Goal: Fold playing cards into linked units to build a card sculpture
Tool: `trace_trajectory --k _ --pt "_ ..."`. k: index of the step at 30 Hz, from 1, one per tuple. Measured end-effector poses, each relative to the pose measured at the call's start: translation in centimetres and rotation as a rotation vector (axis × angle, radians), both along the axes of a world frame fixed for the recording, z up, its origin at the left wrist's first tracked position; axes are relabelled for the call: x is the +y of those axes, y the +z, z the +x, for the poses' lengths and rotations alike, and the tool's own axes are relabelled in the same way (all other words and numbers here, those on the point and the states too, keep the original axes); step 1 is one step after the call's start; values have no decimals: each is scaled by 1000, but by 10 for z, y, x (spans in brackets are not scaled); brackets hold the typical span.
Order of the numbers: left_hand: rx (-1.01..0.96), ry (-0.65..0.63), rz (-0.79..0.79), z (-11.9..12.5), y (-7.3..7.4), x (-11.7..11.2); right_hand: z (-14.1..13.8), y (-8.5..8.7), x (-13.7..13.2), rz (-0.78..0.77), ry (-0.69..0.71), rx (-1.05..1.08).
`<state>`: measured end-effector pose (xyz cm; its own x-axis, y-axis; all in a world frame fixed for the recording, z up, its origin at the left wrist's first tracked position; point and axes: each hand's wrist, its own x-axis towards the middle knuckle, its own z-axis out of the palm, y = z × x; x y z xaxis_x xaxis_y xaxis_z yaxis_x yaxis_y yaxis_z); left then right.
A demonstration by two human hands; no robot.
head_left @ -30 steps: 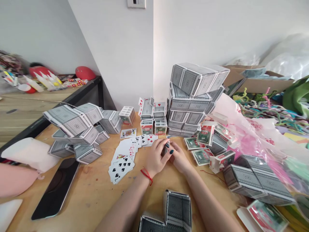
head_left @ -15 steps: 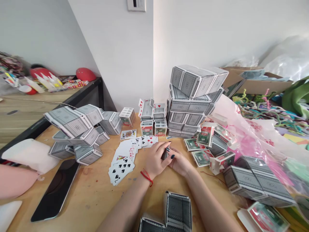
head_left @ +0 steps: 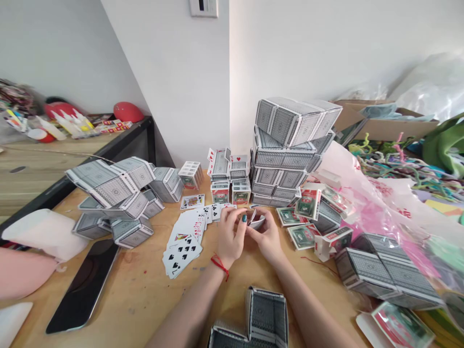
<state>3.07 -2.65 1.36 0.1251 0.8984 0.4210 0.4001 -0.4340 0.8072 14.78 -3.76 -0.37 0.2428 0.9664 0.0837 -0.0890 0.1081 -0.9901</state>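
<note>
My left hand [head_left: 232,238] and my right hand [head_left: 267,238] meet over the middle of the table, closed around a small piece of playing cards [head_left: 256,222]. It looks bent or folded, with one flap standing up; the fingers hide much of it. A red string bracelet [head_left: 220,267] is on my left wrist. Loose playing cards [head_left: 183,251] lie fanned face up just left of my left hand. Between my forearms, near the front edge, stands an L-shaped block of grey-backed cards [head_left: 266,314].
A tall stack of card blocks [head_left: 282,157] rises behind my hands. More card blocks [head_left: 108,183] are piled at left, beside a black phone [head_left: 85,285]. Green-and-red card boxes [head_left: 304,237] and wrapped card blocks [head_left: 384,270] lie at right, near crumpled plastic [head_left: 391,203].
My hands have drawn slightly apart and turned, so the cards between them show more, with a flap raised. The piles around have stayed in place.
</note>
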Motion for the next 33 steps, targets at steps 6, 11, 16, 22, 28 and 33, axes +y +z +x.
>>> trace_trajectory --k 6,11,16,22,28,33 --pt "-135 -192 -245 4 -8 5 -2 1 -1 78 25 -20" --pt "-262 -287 -367 8 -11 7 1 -1 -2 108 72 -84" --pt "-331 -420 -429 1 -12 15 6 -3 -2 206 64 -307" --pt "-288 -484 -474 -6 -11 20 6 -6 -1 273 11 -437" --pt "-356 -449 -478 -6 -11 24 7 -17 4 146 -101 -275" --pt "-372 -423 -466 -5 -9 23 9 -22 7 85 -123 -101"
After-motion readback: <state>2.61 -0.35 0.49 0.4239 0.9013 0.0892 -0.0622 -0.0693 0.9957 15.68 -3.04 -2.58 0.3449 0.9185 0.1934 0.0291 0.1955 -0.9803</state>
